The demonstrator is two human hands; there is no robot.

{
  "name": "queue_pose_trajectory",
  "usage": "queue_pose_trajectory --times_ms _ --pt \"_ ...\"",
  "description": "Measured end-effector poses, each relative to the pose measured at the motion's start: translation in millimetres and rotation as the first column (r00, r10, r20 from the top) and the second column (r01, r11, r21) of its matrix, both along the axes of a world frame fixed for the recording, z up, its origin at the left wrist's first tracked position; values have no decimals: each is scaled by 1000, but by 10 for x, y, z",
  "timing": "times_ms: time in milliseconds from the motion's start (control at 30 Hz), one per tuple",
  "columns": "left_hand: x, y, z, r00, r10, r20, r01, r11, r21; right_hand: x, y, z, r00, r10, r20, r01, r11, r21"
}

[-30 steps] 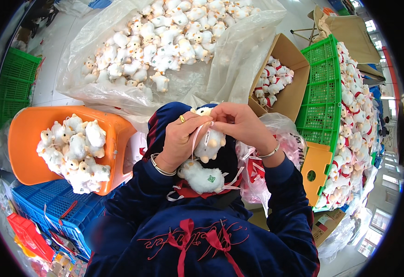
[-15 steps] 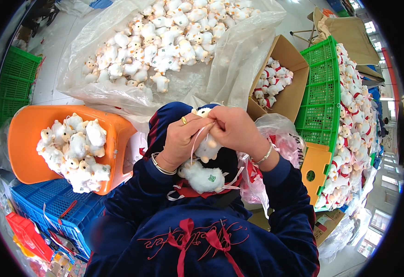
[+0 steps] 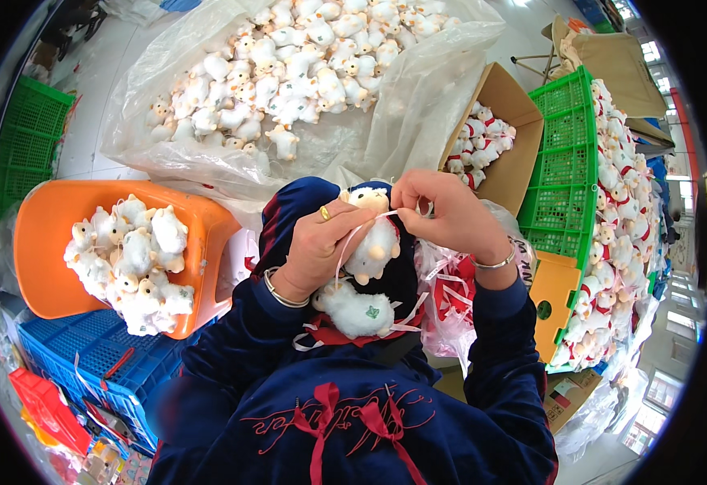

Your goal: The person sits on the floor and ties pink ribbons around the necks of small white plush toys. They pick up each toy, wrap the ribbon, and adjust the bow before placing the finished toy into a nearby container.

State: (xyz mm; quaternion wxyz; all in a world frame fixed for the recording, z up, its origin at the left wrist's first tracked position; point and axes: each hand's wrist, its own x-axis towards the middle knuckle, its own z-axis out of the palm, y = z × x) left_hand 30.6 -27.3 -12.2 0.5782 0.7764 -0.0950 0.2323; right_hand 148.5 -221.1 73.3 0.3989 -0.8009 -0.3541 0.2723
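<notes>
A small white plush sheep (image 3: 371, 257) with a cream face and snout sits upright over my lap. My left hand (image 3: 321, 242), a gold ring on it, is closed at the plush's neck, thumb and finger pinching a thin white ribbon (image 3: 349, 246). To the right, my right hand (image 3: 450, 214) is closed on the ribbon's other end, and a short stretch runs taut between the hands. Something red shows beside the plush's neck, partly hidden. Just below lies a second white plush (image 3: 357, 312) with a green mark, on red cloth pieces with white ties (image 3: 321, 333).
Several plush toys lie on an orange stool (image 3: 38, 250) at left, above a blue crate (image 3: 71, 347). Ahead, a plastic sheet (image 3: 139, 137) bears a large heap. A cardboard box (image 3: 515, 121) and green crate (image 3: 563, 153) at right hold red-scarfed ones. A pink bag (image 3: 448, 335) lies beside my lap.
My right hand has moved right, away from my left, drawing the ribbon taut. The held plush's face and body are more exposed now. My left hand has barely moved.
</notes>
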Motion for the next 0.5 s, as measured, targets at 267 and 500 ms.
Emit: queue_pose_trajectory --times_ms 267,500 --pt "-24 -8 -19 1000 12 -8 -12 1000 -5 -26 -50 -57 998 -47 -42 47 999 19" --pt "-117 40 -13 999 8 -41 -7 1000 24 -55 -303 -321 974 -125 190 140 988 -68"
